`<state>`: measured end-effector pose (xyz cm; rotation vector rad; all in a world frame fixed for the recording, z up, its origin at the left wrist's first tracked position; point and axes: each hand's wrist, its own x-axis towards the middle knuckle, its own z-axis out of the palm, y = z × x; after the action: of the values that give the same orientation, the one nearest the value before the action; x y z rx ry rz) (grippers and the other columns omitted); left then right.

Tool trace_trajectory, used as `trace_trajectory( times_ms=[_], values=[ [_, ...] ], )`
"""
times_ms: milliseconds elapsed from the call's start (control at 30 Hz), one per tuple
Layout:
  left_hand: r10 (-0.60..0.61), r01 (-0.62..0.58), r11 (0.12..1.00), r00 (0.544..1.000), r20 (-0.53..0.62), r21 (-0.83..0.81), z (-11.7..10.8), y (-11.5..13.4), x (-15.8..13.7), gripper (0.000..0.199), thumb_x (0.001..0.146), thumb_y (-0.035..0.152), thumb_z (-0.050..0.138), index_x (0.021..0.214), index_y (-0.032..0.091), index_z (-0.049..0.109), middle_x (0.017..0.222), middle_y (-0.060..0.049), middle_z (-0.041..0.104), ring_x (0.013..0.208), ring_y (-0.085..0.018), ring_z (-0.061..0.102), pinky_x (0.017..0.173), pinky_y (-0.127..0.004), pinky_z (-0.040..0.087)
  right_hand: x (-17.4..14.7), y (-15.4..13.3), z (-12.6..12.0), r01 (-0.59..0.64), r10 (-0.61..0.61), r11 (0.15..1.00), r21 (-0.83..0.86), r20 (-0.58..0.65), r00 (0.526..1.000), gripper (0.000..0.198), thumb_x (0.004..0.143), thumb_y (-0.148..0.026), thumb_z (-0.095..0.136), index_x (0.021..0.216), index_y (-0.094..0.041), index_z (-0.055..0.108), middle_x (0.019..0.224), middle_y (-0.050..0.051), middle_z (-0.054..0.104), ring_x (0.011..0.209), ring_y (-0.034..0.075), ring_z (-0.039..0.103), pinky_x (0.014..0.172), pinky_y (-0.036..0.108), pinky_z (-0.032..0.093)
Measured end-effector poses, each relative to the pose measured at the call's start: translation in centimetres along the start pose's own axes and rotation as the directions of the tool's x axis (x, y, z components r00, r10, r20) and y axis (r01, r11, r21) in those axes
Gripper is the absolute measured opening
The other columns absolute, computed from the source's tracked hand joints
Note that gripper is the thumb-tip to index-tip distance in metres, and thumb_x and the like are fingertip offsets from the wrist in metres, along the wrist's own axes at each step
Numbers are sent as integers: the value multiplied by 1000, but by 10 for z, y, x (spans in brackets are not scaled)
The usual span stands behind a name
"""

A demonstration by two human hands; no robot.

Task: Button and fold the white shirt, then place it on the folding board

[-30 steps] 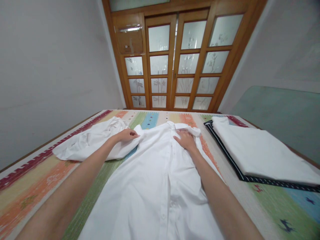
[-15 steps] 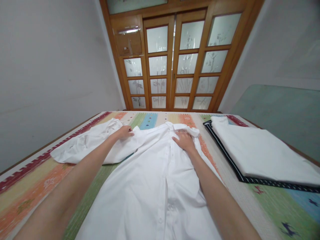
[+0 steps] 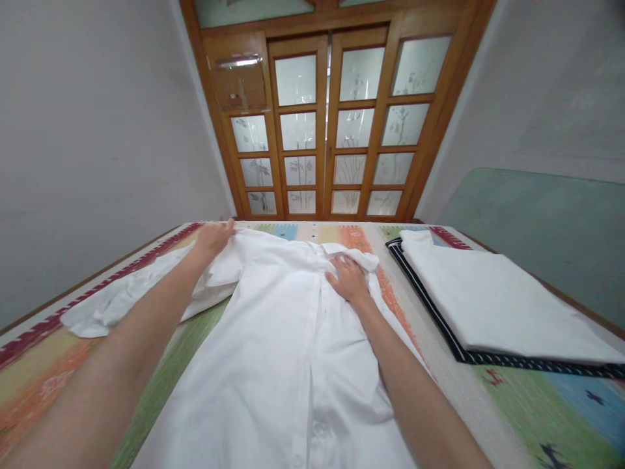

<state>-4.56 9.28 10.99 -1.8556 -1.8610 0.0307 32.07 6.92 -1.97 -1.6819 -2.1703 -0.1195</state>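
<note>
A white button-front shirt (image 3: 273, 332) is spread over a patterned cloth, its collar end away from me. My left hand (image 3: 215, 240) is closed on the shirt's fabric at the left shoulder, near the far edge. From there the left sleeve (image 3: 131, 286) trails down to the left, partly hidden behind my forearm. My right hand (image 3: 349, 279) lies flat on the shirt beside the collar, fingers stretched out over the fabric. A row of buttons runs down the shirt's middle. The right sleeve is not plainly visible.
To the right lies a folded white garment (image 3: 512, 299) on top of a black one with white marks (image 3: 456, 345). The colourful striped cloth (image 3: 532, 410) covers the surface. Beyond it stand wooden doors with glass panes (image 3: 322, 130); a pale green panel (image 3: 537, 202) leans at the right wall.
My left hand has moved up and to the left, drawing the shirt's shoulder outward and spreading it flatter. My right hand stays on the shirt near the collar. The view has shifted slightly.
</note>
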Motion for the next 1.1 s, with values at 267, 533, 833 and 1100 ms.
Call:
trace_trajectory(
  times_ms=[267, 533, 833, 1100],
  values=[
    [119, -119, 993, 991, -59, 4, 47, -4, 19, 36, 96, 20, 32, 112, 3, 60, 102, -32, 67, 98, -41, 66, 74, -46, 51, 2, -2, 4, -44, 48, 999, -26, 145, 988, 54, 103, -41, 21, 145, -20, 47, 153, 8, 42, 142, 30, 34, 115, 46, 26],
    [137, -135, 990, 989, -49, 52, 64, -4, 15, 37, 97, 25, 32, 109, 6, 61, 97, -28, 67, 93, -37, 67, 72, -43, 51, 2, -2, 4, -17, 34, 996, -89, 187, 982, 55, 102, -43, 26, 150, -19, 40, 156, 8, 36, 144, 31, 29, 116, 48, 25],
    [94, -94, 995, 996, -7, 40, 58, -27, -3, 42, 99, 30, 28, 117, 7, 59, 90, -24, 70, 86, -35, 70, 70, -40, 50, 19, 4, 1, 150, -144, 989, -1, 273, 951, 55, 103, -45, 23, 149, -22, 41, 155, 6, 38, 146, 26, 28, 118, 45, 24],
    [247, -247, 969, 969, -15, -2, 51, -16, 12, 25, 87, 20, 49, 100, 9, 67, 105, -26, 67, 105, -36, 62, 87, -47, 47, 24, -4, 4, 73, -55, 996, -59, 263, 963, 53, 103, -40, 21, 149, -21, 40, 156, 7, 37, 144, 27, 31, 117, 45, 25]
  ],
)
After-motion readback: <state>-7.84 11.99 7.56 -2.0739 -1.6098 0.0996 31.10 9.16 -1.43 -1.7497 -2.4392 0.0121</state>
